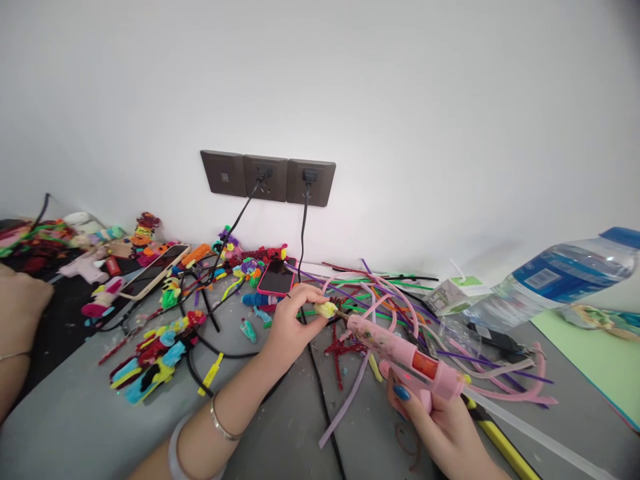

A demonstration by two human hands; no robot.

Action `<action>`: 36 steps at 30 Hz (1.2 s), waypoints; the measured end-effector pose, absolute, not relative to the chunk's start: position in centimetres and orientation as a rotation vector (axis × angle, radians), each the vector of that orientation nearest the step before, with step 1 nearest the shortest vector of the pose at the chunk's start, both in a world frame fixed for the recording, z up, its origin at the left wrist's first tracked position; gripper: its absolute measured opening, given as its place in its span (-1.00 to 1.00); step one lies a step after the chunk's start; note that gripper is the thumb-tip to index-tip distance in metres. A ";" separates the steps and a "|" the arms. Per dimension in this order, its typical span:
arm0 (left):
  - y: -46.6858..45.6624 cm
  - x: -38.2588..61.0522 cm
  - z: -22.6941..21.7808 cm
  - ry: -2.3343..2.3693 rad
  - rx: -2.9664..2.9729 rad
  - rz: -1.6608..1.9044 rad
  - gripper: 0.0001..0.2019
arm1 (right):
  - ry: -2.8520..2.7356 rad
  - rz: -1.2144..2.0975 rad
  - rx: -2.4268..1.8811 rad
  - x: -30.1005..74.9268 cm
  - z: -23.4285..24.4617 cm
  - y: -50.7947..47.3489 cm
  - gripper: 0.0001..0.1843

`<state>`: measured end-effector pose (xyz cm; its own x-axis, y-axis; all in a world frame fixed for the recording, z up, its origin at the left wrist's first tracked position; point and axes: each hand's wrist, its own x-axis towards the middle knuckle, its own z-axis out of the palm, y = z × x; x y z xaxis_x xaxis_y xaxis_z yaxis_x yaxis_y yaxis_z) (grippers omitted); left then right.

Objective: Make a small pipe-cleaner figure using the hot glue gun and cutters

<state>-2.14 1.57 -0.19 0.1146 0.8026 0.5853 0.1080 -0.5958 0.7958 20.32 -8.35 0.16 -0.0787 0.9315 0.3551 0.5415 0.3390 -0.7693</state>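
From here I see my left hand with thumb and fingertips pinched narrow around a small yellow piece. My right hand is wrapped around the handle of a pink glue gun, its nozzle right at the piece; I can't tell whether they touch. A pale glue stick runs out of the gun's rear, past my right hand. Beneath the gun lie a red star and loose pipe cleaners. Just beyond my left hand is a phone; to its left, a colourful bundle. Beyond my right hand stands a carton, with a bottle beside it. Another person's hand is well off to my left.
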 end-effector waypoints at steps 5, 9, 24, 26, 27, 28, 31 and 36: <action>1.5 -2.2 -0.2 0.876 1.823 1.529 -0.81 | -1.757 0.565 -1.343 20.5 -0.3 -8.7 -0.56; 1.6 -2.2 -0.3 0.879 1.838 1.523 -0.79 | -1.731 0.554 -1.365 21.0 -1.2 -9.0 -0.54; 1.5 -2.3 0.0 0.888 1.813 1.530 -0.81 | -1.729 0.543 -1.336 21.0 -1.7 -8.9 -0.60; 1.5 -2.3 0.1 0.888 1.808 1.536 -0.80 | -1.749 0.525 -1.325 21.0 -1.5 -8.8 -0.63; 1.5 -2.2 0.1 0.889 1.807 1.535 -0.80 | -1.744 0.518 -1.328 21.0 -1.4 -8.7 -0.62; 1.4 -2.2 0.2 0.891 1.806 1.533 -0.80 | -1.734 0.518 -1.337 21.1 -1.4 -8.7 -0.62; 1.4 -2.2 0.3 0.883 1.811 1.528 -0.80 | -1.708 0.554 -1.367 21.4 -1.7 -8.8 -0.59; 1.4 -2.3 0.2 0.870 1.819 1.537 -0.79 | -1.655 0.581 -1.378 21.6 -2.6 -9.0 -0.56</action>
